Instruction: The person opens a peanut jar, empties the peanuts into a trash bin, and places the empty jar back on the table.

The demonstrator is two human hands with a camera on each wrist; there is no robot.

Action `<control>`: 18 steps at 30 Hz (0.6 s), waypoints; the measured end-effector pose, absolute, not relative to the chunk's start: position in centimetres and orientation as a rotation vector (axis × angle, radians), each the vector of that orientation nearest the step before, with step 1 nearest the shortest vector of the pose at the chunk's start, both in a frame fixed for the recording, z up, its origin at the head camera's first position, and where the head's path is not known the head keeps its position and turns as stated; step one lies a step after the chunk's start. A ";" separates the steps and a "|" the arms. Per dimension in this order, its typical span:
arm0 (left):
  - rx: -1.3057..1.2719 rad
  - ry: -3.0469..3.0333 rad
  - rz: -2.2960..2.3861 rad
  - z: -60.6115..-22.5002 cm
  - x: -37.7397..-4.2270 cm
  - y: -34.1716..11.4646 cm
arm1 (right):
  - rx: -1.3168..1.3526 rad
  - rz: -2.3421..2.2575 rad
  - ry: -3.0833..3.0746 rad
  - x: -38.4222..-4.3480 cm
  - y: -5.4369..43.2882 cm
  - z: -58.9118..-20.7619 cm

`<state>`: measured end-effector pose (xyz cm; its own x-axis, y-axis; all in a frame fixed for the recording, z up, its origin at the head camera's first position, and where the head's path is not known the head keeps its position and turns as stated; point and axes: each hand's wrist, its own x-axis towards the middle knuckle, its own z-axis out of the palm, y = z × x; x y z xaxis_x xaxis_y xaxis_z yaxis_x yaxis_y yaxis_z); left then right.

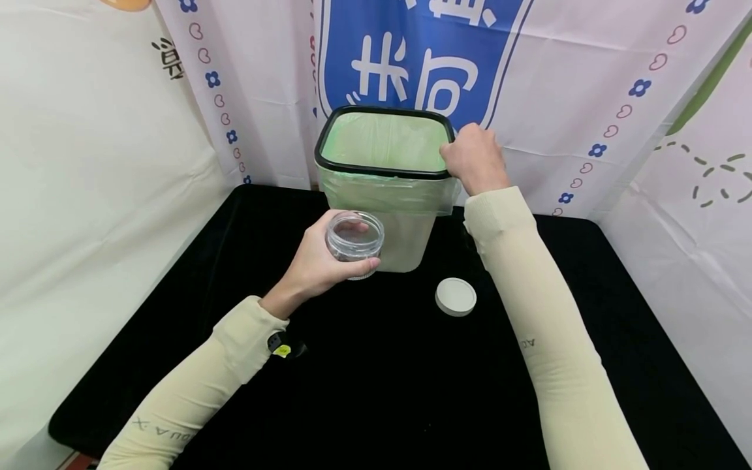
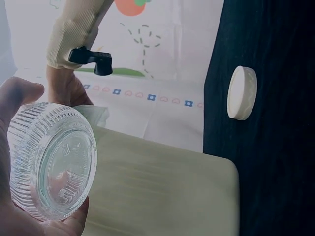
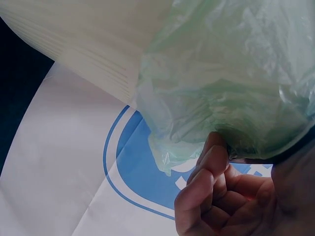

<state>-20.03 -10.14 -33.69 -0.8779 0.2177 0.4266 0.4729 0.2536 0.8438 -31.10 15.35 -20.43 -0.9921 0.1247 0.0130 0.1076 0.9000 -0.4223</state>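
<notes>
My left hand grips a clear, ribbed jar with no lid on it, in front of the trash bin. In the left wrist view the base of the jar faces the camera. The pale bin has a black rim and a thin green bag folded over its edge. My right hand holds the bin at the right side of that rim. Its curled fingers show beside the bag in the right wrist view; the thumb is hidden there.
A round white lid lies on the black tabletop, right of the bin. Behind stands a printed curtain with a blue sign, close to the bin. White sheets hang on both sides.
</notes>
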 end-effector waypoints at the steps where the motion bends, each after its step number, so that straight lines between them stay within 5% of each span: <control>1: -0.647 -2.303 -1.674 -33.8 -20.0 -10.1 | -0.186 0.671 -3.025 -31.1 15.4 -20.4; 18: -0.644 -2.365 -1.672 -34.7 -20.1 -9.5 | -0.187 0.678 -3.021 -31.2 15.3 -20.4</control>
<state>-20.11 -9.48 -34.65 -0.8913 0.2459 0.3810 0.4412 0.2765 0.8538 -31.17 15.31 -20.38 -0.9919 0.1263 0.0124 0.1089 0.8973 -0.4278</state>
